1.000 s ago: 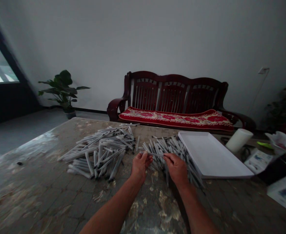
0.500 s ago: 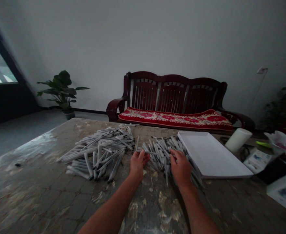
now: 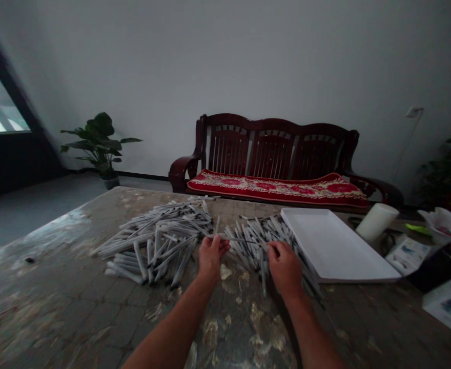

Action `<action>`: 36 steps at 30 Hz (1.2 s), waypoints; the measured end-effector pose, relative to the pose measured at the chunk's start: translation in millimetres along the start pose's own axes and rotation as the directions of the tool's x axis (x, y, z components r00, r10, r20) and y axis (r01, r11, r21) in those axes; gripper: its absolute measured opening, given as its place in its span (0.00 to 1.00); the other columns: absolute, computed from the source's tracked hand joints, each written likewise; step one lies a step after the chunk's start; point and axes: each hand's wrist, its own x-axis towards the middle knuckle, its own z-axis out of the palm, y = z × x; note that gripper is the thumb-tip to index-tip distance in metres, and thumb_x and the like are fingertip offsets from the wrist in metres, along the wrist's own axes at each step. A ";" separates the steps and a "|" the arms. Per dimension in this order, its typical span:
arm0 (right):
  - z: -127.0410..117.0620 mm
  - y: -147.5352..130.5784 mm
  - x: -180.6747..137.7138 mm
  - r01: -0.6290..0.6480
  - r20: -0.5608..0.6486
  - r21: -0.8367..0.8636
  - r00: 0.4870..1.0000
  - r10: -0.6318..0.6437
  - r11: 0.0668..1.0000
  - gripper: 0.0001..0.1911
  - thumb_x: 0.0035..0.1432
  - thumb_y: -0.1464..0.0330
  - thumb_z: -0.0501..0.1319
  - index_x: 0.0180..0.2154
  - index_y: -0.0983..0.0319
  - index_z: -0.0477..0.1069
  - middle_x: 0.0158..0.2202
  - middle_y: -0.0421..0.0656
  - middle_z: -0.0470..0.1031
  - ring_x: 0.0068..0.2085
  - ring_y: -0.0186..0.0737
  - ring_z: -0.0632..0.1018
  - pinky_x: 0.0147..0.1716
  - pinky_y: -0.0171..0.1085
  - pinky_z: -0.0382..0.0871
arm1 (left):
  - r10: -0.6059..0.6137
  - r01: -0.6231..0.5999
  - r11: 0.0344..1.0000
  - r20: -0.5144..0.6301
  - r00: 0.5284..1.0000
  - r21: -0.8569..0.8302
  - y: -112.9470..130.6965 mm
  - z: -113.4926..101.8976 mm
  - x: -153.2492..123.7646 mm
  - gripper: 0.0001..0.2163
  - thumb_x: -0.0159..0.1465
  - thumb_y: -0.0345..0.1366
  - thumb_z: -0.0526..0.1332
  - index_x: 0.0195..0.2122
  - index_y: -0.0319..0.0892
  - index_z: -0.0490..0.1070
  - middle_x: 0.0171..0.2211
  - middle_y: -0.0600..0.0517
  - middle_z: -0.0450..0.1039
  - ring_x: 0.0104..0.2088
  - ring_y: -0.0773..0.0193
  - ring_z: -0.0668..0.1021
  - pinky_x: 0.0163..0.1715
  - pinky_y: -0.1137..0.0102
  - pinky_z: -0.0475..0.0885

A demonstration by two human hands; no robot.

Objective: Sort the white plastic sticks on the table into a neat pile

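In the middle of the head view, my left hand point(image 3: 210, 252) pinches the end of a translucent pen barrel point(image 3: 225, 237) between thumb and fingers. A thin dark rod point(image 3: 246, 240), which looks like a pen refill, runs from that barrel toward my right hand point(image 3: 284, 265). The right fingers are closed around its far end, and the fingertips are partly hidden. Left of my hands spreads a big pile of whitish pens point(image 3: 164, 230) with black ends. A smaller pile of similar pens point(image 3: 256, 233) lies just beyond and between my hands.
A shallow white tray point(image 3: 336, 248) stands right of the smaller pile. Farther right are a white roll point(image 3: 376, 221), a small printed box point(image 3: 408, 252) and a larger box point(image 3: 450, 302). Behind the patterned table point(image 3: 106, 318) stands a dark wooden bench point(image 3: 273, 146).
My hands have moved apart, the left going slightly left. The thin dark rod now shows stretched between them. My right fingers have closed on its end. The piles look unchanged.
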 end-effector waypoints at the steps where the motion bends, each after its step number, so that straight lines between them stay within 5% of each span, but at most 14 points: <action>1: -3.6 4.1 1.7 -0.027 -0.033 0.001 0.999 0.027 1.000 0.16 0.60 0.63 0.52 0.35 0.60 0.77 0.36 0.46 0.79 0.38 0.42 0.77 0.39 0.37 0.66 | 0.026 -0.026 1.000 -0.025 0.999 0.006 3.2 -2.6 4.1 0.16 0.51 0.42 0.71 0.31 0.41 0.66 0.24 0.56 0.73 0.24 0.67 0.79 0.27 0.71 0.76; 6: -20.3 19.8 6.8 -0.207 -0.185 -0.028 0.963 0.198 0.978 0.16 0.57 0.59 0.53 0.34 0.60 0.76 0.34 0.47 0.78 0.34 0.43 0.75 0.33 0.37 0.63 | 0.056 -0.051 0.997 -0.074 0.996 0.065 9.2 -8.3 15.9 0.14 0.54 0.42 0.68 0.33 0.42 0.67 0.21 0.58 0.71 0.20 0.67 0.77 0.23 0.72 0.75; 11: -22.6 24.5 4.7 -0.265 -0.190 -0.110 0.952 0.242 0.958 0.15 0.58 0.60 0.54 0.37 0.59 0.76 0.35 0.46 0.77 0.33 0.43 0.74 0.31 0.38 0.61 | -0.018 -0.002 0.974 0.085 0.996 0.228 -2.5 -0.7 11.0 0.10 0.53 0.37 0.68 0.33 0.40 0.71 0.20 0.57 0.73 0.20 0.66 0.78 0.21 0.74 0.73; 15: -13.3 8.6 -3.2 0.011 -0.168 -0.117 0.985 -0.031 0.993 0.14 0.61 0.64 0.54 0.38 0.61 0.77 0.36 0.47 0.77 0.39 0.45 0.74 0.41 0.41 0.65 | -0.019 -0.026 0.931 0.119 0.993 0.365 -3.7 0.7 7.5 0.13 0.53 0.29 0.66 0.41 0.40 0.74 0.24 0.54 0.75 0.22 0.65 0.78 0.23 0.73 0.72; 17: -6.4 -9.3 -10.3 0.226 -0.032 -0.071 0.973 -0.229 0.972 0.12 0.62 0.67 0.55 0.40 0.59 0.77 0.41 0.46 0.78 0.45 0.45 0.74 0.49 0.43 0.64 | 0.068 -0.117 0.875 0.120 0.990 0.470 2.0 -3.2 8.4 0.13 0.54 0.27 0.65 0.41 0.40 0.76 0.26 0.52 0.76 0.24 0.63 0.78 0.27 0.71 0.72; 19: 0.7 -28.8 -18.0 0.391 0.157 -0.018 0.910 -0.383 0.920 0.13 0.60 0.69 0.58 0.45 0.55 0.77 0.51 0.43 0.76 0.55 0.47 0.71 0.56 0.46 0.61 | 0.217 -0.258 0.754 0.142 0.966 0.604 10.0 -9.4 10.7 0.11 0.55 0.26 0.64 0.39 0.41 0.77 0.32 0.49 0.77 0.32 0.61 0.79 0.36 0.69 0.73; 22: 10.5 -46.1 -25.8 0.496 0.355 0.042 0.804 -0.477 0.868 0.14 0.60 0.69 0.59 0.48 0.53 0.76 0.58 0.39 0.72 0.64 0.49 0.62 0.64 0.51 0.50 | 0.349 -0.370 0.422 0.229 0.909 0.828 21.5 -18.3 13.9 0.13 0.59 0.26 0.61 0.45 0.40 0.76 0.44 0.44 0.75 0.44 0.58 0.78 0.49 0.67 0.69; 27: 18.6 -32.7 -23.9 0.422 0.385 -0.062 0.846 -0.368 0.904 0.17 0.59 0.70 0.60 0.50 0.54 0.75 0.59 0.40 0.71 0.65 0.52 0.61 0.65 0.54 0.49 | 0.181 -0.292 -0.012 0.289 0.940 0.956 30.1 -19.2 13.7 0.19 0.65 0.32 0.56 0.57 0.40 0.69 0.50 0.39 0.71 0.47 0.54 0.77 0.49 0.64 0.68; 32: 17.3 -24.0 -23.7 0.383 0.306 -0.063 0.886 -0.347 0.922 0.15 0.56 0.71 0.62 0.46 0.53 0.78 0.57 0.41 0.73 0.63 0.51 0.63 0.63 0.52 0.54 | 0.083 -0.272 -0.201 0.293 0.952 0.941 33.5 -11.9 14.4 0.15 0.66 0.34 0.54 0.52 0.40 0.71 0.51 0.37 0.69 0.44 0.54 0.78 0.42 0.66 0.70; 36: 18.5 -27.9 -27.2 0.363 0.206 -0.004 0.912 -0.355 0.932 0.15 0.56 0.74 0.61 0.43 0.54 0.78 0.53 0.42 0.76 0.61 0.48 0.66 0.62 0.51 0.57 | 0.138 -0.283 -0.160 0.305 0.942 0.946 34.3 -18.1 17.4 0.11 0.67 0.34 0.54 0.46 0.39 0.73 0.46 0.39 0.72 0.41 0.55 0.78 0.40 0.66 0.69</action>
